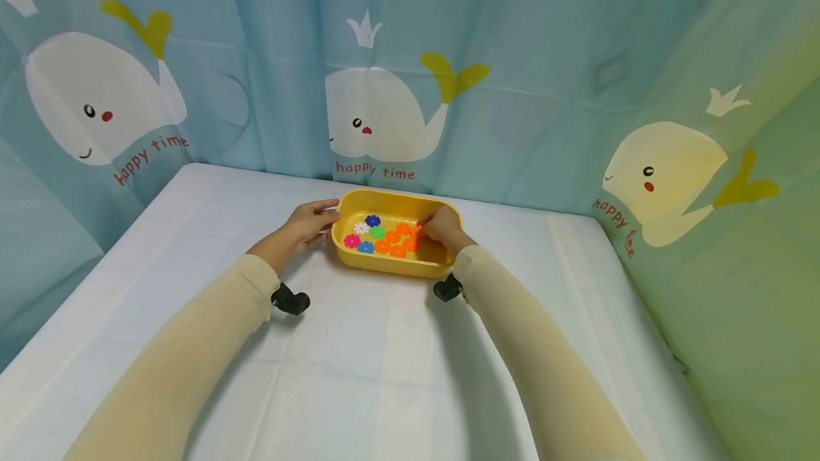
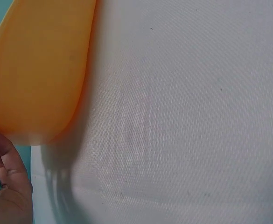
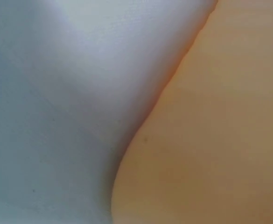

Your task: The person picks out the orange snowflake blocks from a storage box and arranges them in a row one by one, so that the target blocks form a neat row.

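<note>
A yellow plastic tub stands near the table's far edge, holding flower-shaped interlocking discs. Several orange discs lie together right of the middle. Towards the left end are a white disc, a dark blue disc, a green disc, a pink disc and a light blue disc. My left hand touches the tub's left end with loosely extended fingers. Inside the right end, my right hand pinches an orange disc. The right wrist view shows only the tub's outer wall, not the hand.
A white cloth covers the table. Behind it hangs a blue curtain printed with whales, meeting the far edge close behind the tub. Another stretch of curtain runs along the right side. Dark wrist cameras sit under both cuffs.
</note>
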Demonstrator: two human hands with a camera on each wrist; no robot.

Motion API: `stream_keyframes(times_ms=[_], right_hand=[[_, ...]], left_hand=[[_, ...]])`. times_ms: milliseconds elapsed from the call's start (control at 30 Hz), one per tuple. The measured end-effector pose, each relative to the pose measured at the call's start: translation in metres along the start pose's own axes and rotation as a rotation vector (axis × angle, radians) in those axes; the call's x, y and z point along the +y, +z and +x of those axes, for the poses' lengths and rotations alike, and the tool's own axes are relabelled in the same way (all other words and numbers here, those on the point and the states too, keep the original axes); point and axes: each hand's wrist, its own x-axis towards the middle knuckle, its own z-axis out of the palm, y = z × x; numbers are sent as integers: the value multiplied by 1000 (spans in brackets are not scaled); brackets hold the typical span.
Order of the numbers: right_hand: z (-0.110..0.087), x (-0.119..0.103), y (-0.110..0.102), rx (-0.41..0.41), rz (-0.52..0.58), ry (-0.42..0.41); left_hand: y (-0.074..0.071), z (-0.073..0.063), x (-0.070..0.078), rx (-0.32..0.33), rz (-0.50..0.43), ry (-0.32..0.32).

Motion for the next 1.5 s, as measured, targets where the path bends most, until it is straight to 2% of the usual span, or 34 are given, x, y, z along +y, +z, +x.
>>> stream_keyframes(times_ms=[367, 600, 867, 1200, 1500], right_hand=[[4, -6, -5, -36, 59, 15], [1, -4, -12, -65, 107, -20], [0, -4, -16, -96, 104, -3], [-18, -6, -29, -163, 169, -18], [-22, -4, -38, -219, 254, -14]], left_hand=[[0, -1, 1, -1, 2, -7], [1, -3, 2, 0, -17, -23], [0, 2, 0, 2, -22, -38], [-1, 2, 0, -3, -28, -39], [-1, 3, -1, -14, -22, -31]])
